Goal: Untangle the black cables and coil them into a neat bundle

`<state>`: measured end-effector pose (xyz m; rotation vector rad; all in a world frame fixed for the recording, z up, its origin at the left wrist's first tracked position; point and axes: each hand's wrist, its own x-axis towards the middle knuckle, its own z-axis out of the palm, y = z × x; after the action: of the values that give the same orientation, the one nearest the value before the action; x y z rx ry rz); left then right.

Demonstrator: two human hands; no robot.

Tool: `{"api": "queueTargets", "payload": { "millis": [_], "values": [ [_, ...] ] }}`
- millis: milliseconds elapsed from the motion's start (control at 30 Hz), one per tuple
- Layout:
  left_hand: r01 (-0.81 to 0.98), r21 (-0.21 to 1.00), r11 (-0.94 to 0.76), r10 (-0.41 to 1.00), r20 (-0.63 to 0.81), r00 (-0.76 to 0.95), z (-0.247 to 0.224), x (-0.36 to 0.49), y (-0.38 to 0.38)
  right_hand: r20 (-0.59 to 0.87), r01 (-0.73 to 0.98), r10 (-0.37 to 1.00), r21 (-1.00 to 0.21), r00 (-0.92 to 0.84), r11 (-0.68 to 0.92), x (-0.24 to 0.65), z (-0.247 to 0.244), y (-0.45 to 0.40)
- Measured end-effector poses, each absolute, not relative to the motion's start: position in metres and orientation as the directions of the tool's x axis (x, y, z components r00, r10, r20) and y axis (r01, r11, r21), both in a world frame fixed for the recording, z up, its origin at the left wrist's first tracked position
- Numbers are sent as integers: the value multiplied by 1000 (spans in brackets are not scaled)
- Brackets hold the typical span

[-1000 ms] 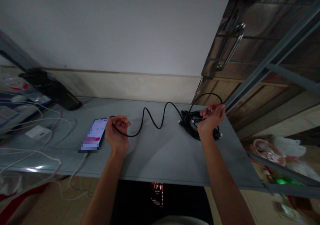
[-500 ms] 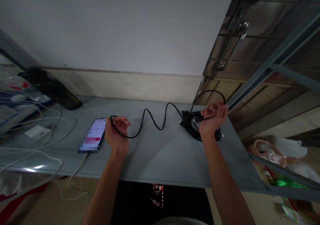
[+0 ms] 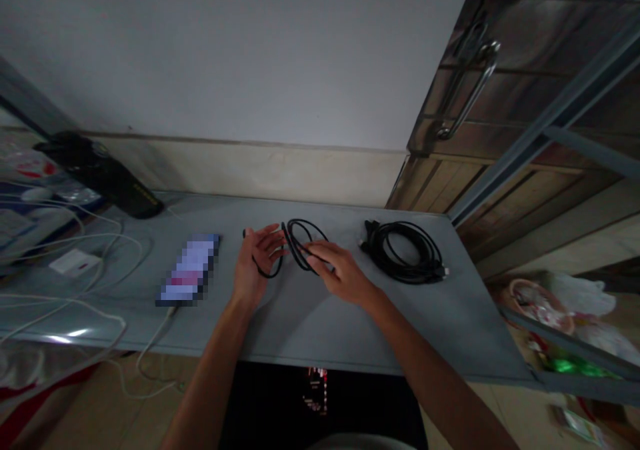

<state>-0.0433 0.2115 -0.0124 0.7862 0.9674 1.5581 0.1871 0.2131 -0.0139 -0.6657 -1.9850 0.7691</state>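
A thin black cable (image 3: 296,255) hangs in loose loops between my two hands, above the grey tabletop. My left hand (image 3: 254,263) is palm up with its fingers loosely curled. The cable lies across the palm, and a short dark bit of it shows by the thumb. My right hand (image 3: 337,270) pinches the loops between thumb and fingers, close to the left fingertips. On the table to the right lies a round coil of black cables (image 3: 407,280) with several plugs; neither hand touches it.
A phone (image 3: 193,267) with a lit screen lies left of my left hand, a white lead at its lower end. White cables (image 3: 107,303), a white adapter (image 3: 75,263) and a black bottle (image 3: 110,180) occupy the left side. A metal post (image 3: 530,123) rises at the right.
My right hand has moved left from the coil to beside my left hand, bringing cable along in loops. The long wavy stretch is gathered, and the coil lies uncovered. My left hand shifted slightly right.
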Motion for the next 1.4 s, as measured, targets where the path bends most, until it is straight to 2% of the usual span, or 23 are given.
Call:
{"api": "queueTargets", "payload": {
  "millis": [100, 233, 500, 633, 767, 1000, 1167, 1300, 1400],
  "values": [
    [-467, 884, -29, 994, -25, -110, -8, -43, 209, 471, 284, 636, -620, -611, 731, 174, -28, 206],
    [-481, 876, 15, 998, -39, -41, 0, -42, 204, 420, 352, 605, -537, -677, 767, 166, -40, 202],
    [-572, 815, 95, 995, -70, 66, 12, -42, 196, 481, 292, 564, -528, -671, 798, 160, -38, 201],
    [-612, 782, 121, 991, -63, 116, 16, -41, 191, 448, 279, 535, -519, -716, 808, 156, -35, 199],
    [-606, 778, 164, 982, -69, 177, 14, -44, 189, 431, 334, 528, -449, -731, 829, 157, -35, 198],
    [-539, 819, 196, 977, -116, 179, 10, -44, 195, 537, 355, 467, -304, -703, 884, 164, -37, 205],
    [-413, 878, 241, 970, -228, 82, 2, -41, 200, 571, 377, 502, -332, -650, 865, 167, -39, 209],
    [-304, 920, 247, 969, -243, 50, -8, -41, 204, 585, 353, 543, -415, -602, 839, 171, -41, 210],
    [-295, 925, 240, 968, -249, 7, -14, -40, 206, 598, 347, 565, -448, -568, 824, 173, -42, 210]
  ]
}}
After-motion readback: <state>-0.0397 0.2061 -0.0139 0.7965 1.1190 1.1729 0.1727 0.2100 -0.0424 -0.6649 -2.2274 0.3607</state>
